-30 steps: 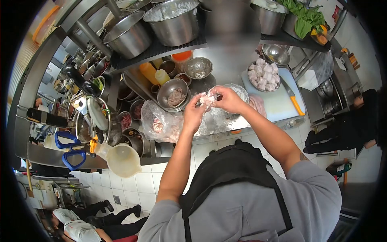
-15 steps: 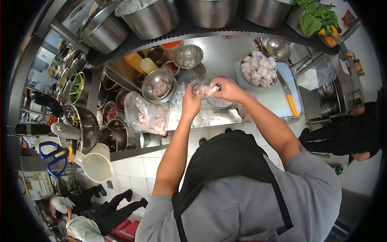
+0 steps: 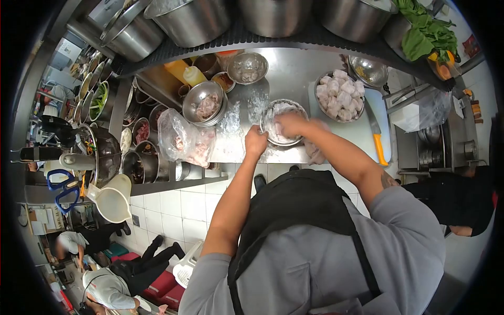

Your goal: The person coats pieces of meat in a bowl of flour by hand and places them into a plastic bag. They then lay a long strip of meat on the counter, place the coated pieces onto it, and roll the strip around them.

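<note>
A metal bowl of white powder, which looks like flour, stands at the counter's front edge. My left hand is closed on the left side of its rim. Inside the bowl is my right hand, its fingers pointing down into the powder; they are blurred, so what they hold cannot be made out. To the right, a bowl heaped with white-coated meat chunks rests on a pale cutting board. Left of my hands, a metal bowl contains raw meat pieces, beside a clear plastic bag of meat.
A knife with an orange handle lies on the board's right side. Large steel pots line the shelf above the counter. A white pitcher and blue-handled scissors are at left. Other people work at lower left; another person stands at right.
Both hands held a coated meat piece above the bowl. Now my right hand is down in the bowl and my left hand has moved to its rim.
</note>
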Action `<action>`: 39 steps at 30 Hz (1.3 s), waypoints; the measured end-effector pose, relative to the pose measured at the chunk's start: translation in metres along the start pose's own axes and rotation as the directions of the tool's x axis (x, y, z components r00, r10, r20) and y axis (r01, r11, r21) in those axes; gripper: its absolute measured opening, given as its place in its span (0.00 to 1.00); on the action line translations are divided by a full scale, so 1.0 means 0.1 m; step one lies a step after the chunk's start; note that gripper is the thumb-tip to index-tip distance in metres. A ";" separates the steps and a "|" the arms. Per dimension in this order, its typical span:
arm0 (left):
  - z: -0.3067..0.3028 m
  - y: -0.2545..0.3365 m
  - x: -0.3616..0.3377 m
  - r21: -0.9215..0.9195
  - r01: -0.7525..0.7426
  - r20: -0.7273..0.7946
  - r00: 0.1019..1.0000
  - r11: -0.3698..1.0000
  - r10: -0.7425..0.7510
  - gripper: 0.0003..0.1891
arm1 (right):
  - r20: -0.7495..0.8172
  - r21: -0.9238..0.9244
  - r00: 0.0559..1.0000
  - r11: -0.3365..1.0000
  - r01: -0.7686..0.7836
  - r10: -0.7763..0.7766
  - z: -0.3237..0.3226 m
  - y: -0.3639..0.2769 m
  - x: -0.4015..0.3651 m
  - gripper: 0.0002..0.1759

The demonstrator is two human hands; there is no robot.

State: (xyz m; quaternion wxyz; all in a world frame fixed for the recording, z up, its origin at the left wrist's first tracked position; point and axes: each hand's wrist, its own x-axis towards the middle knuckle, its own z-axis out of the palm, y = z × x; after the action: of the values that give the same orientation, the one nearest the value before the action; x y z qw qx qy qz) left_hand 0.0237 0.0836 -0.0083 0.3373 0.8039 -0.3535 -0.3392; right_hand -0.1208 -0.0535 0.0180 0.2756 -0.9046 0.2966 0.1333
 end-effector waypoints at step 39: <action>0.06 0.11 -0.29 -0.220 0.032 -0.005 0.999 0.975 -0.034 0.12 | -0.261 -0.112 0.962 0.992 0.057 -0.085 0.22 -0.02 -0.18 0.39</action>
State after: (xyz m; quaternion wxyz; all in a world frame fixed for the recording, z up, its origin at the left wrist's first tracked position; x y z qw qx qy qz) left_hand 0.0006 0.0987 0.0062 0.4199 0.7689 -0.2992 -0.3781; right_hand -0.1355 -0.0308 0.0082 0.1907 -0.9374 0.2909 0.0162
